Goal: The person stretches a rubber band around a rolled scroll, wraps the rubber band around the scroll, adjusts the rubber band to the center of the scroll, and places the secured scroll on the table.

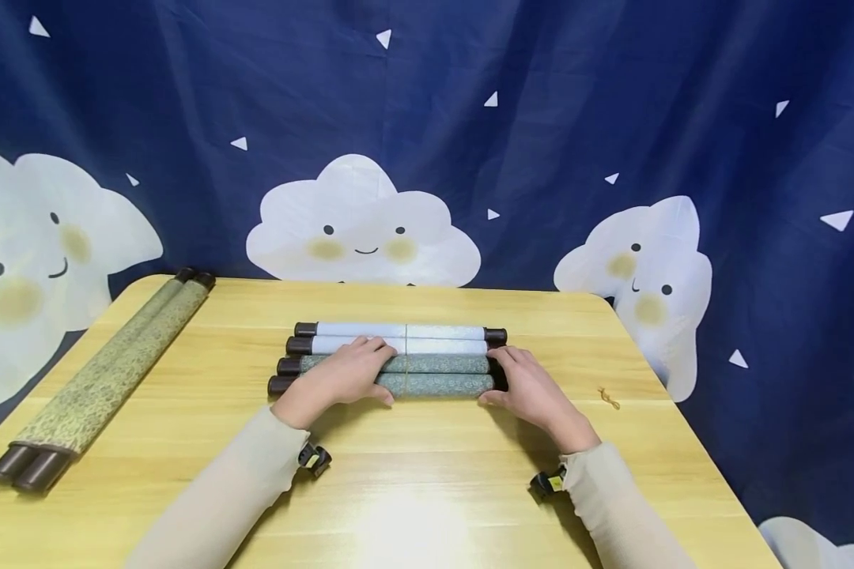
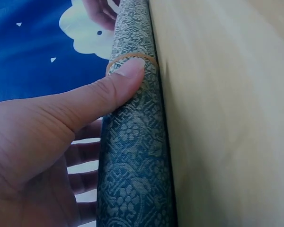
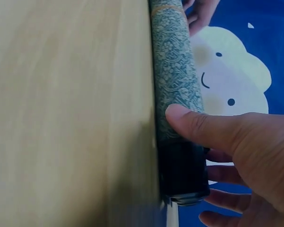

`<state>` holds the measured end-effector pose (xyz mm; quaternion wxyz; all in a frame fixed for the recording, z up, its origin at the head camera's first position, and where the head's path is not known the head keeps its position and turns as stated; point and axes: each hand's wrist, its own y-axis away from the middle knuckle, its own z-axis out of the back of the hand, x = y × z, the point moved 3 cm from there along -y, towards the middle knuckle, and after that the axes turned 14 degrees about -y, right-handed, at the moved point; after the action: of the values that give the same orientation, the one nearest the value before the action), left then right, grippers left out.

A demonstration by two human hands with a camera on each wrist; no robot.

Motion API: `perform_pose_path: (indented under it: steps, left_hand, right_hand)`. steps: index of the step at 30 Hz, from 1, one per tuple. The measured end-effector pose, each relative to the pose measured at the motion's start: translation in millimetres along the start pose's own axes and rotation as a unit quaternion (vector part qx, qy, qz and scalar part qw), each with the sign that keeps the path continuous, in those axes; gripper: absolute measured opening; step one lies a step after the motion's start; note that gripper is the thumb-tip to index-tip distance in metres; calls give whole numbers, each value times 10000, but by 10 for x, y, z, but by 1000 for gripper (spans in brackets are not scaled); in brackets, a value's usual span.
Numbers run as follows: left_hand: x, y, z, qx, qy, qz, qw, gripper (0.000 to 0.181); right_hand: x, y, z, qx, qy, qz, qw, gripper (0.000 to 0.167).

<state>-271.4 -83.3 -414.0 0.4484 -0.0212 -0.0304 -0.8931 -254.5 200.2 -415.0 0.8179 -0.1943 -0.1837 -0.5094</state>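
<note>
Two white-blue rolls (image 1: 441, 332) and two green-patterned rolls (image 1: 441, 386) with dark end caps lie side by side across the table, a thin band (image 1: 406, 359) around them at mid-length. The left hand (image 1: 345, 371) grips the green rolls left of the band; in the left wrist view its thumb (image 2: 128, 78) presses the patterned front roll (image 2: 132, 156) beside the band. At the right end, the right hand (image 1: 530, 387) holds the rolls, its thumb (image 3: 184, 118) on the front roll (image 3: 177, 71) near the black cap (image 3: 183, 168), fingers behind.
Two longer yellow-green rolls (image 1: 124, 359) with dark caps lie slanted along the table's left side. A small tan band (image 1: 609, 398) lies on the table (image 1: 413, 458) to the right. A blue curtain (image 1: 427, 95) with clouds hangs behind.
</note>
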Motion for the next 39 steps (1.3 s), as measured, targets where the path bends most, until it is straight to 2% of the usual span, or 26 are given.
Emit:
perform_pose_path:
  steps: [9, 14, 22, 30, 39]
  left_hand:
    - [-17, 21, 11, -64, -26, -69, 10000, 85]
    - [-30, 5, -14, -68, -136, -125, 9998, 84]
    - [-35, -8, -8, -144, -204, -315, 9992, 84]
    - [-49, 21, 37, -73, -143, -190, 9997, 83]
    - [-50, 13, 28, -50, -162, -185, 9997, 82]
  right_hand:
    - [-16, 79, 149, -483, 79, 307, 9983, 61]
    - [-100, 184, 224, -556, 56, 270, 9981, 58]
    - [-355, 385, 344, -682, 226, -87, 9974, 54]
    - [-613, 598, 500, -935, 341, -499, 9938, 51]
    - [-876, 811, 635, -869, 412, -885, 9914, 50]
